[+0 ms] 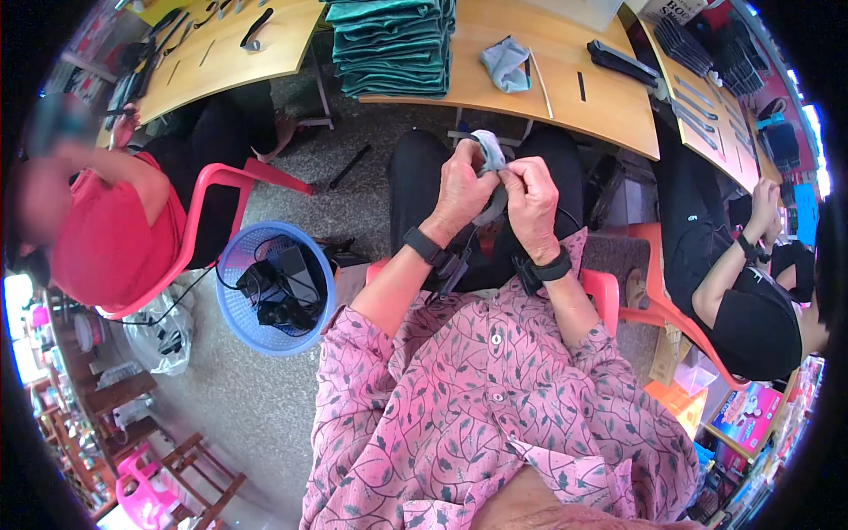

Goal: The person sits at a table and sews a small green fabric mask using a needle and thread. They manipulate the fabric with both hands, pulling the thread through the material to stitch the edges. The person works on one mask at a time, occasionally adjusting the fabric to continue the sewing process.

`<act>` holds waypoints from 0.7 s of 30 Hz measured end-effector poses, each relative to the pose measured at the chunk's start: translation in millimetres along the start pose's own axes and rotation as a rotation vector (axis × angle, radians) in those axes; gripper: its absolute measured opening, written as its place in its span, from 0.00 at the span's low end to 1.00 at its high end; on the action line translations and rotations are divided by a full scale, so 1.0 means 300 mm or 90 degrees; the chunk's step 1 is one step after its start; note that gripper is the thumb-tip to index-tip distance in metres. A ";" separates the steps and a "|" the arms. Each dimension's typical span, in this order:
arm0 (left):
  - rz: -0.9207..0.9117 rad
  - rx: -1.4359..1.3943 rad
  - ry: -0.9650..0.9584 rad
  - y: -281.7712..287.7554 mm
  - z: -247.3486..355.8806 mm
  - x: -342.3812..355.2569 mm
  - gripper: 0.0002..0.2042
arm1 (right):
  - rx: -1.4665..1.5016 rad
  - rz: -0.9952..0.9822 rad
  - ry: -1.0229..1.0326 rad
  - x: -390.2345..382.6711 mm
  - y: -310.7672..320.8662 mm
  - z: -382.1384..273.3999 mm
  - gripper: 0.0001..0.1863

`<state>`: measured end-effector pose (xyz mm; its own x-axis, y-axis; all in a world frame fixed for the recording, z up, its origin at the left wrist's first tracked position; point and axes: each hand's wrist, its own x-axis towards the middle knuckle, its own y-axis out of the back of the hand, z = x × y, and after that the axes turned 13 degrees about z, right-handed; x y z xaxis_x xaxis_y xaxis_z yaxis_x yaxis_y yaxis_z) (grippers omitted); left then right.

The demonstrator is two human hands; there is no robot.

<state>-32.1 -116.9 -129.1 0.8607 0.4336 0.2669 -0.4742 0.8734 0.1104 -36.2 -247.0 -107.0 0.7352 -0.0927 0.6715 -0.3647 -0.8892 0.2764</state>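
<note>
Above my lap, both hands pinch a small pale grey cloth piece (488,147). My left hand (462,187) is closed on it from the left, thumb and fingers pressed together. My right hand (532,201) grips its lower edge from the right with the fingertips. A grey strip (495,205) hangs between my hands, and whether it belongs to the same cloth I cannot tell. On the wooden table (565,115) ahead lie a crumpled grey-blue cloth (506,65) and a thin pale stick (541,84). Each of my wrists wears a black band.
A tall stack of folded green cloths (389,49) stands at the table's near left, a long black tool (623,60) at its right. On the floor to my left is a blue basket (231,327) with black devices. Seated people flank me, on a red chair (199,221) and an orange chair (658,265).
</note>
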 end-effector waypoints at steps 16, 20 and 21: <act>-0.108 -0.148 0.134 0.027 -0.020 0.005 0.08 | 0.181 -0.102 -0.034 0.012 0.014 -0.048 0.12; -0.099 -0.285 0.243 0.040 0.019 0.035 0.07 | 0.267 -0.078 -0.208 0.013 0.022 -0.043 0.07; -0.087 -0.342 0.300 0.044 0.028 0.041 0.07 | 0.296 -0.057 -0.281 0.015 0.022 -0.045 0.05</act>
<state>-29.4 -101.8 -116.4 0.9515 0.2569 -0.1691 -0.3047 0.8626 -0.4039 -43.1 -247.4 -92.9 0.9533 -0.0958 0.2863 -0.0773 -0.9942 -0.0752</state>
